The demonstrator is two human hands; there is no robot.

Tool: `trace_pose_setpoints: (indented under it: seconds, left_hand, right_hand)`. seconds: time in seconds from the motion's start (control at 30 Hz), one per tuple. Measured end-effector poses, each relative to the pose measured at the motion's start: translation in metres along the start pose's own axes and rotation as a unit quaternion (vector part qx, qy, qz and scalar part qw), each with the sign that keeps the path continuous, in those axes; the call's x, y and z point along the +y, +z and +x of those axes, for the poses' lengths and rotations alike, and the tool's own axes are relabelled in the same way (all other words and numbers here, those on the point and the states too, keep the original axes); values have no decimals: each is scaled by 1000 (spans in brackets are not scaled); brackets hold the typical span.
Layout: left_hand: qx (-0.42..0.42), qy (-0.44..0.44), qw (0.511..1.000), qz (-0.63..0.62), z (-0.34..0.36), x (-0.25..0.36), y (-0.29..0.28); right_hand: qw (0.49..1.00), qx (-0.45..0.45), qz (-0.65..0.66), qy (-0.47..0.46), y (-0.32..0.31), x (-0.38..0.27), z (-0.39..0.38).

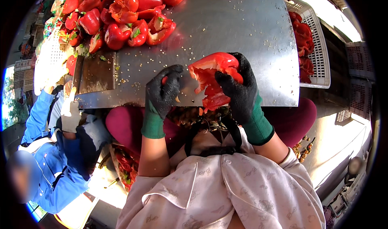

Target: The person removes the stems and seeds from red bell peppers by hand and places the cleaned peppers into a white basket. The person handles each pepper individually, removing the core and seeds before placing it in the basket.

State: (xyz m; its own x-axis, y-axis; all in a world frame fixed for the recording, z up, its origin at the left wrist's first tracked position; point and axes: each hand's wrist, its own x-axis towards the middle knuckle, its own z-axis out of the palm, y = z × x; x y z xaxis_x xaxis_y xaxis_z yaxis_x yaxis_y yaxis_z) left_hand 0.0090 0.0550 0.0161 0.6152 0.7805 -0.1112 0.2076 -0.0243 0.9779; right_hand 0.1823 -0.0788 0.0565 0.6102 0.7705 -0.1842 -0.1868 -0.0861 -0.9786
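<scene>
Bench (pixel 242 31) looks half-worked: peppers (pixel 116 37) await at its far left, opened ones (pixel 302 39) sit crated at its right, right hand (pixel 241 89) grips a torn pepper (pixel 220 60) above its near edge, left hand (pixel 163 90) clutches something red (pixel 164 80).

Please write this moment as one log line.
right hand: holding opened red pepper | left hand: curled around something red | metal table: seeds, peppers

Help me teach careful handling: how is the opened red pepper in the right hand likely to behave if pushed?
The opened red pepper looks hollow, so it is probably light for its size. Its ragged hanging edge may bend or tear if pushed. Its shiny skin could slip, even in the gloved right hand.
</scene>
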Motion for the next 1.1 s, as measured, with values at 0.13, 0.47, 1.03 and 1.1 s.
trace_pose_setpoints:
  seconds: [0.13, 0.47, 1.03, 1.1]
  left_hand:
    - [-284, 5, 937, 206, -26, 11, -7]
    - [41, 191, 880, 432, 17, 33, -33]
    - [-55, 287, 701, 651, 202, 19, -28]
    - [-18, 287, 773, 565, 192, 39, -8]
  right_hand:
    - [990, 11, 31, -138, -1, 13, 1]
    - [974, -40, 201, 92, -43, 35, 41]
    - [925, -78, 358, 98, -62, 31, 14]
    - [950, -85, 295, 51, -38, 42, 24]
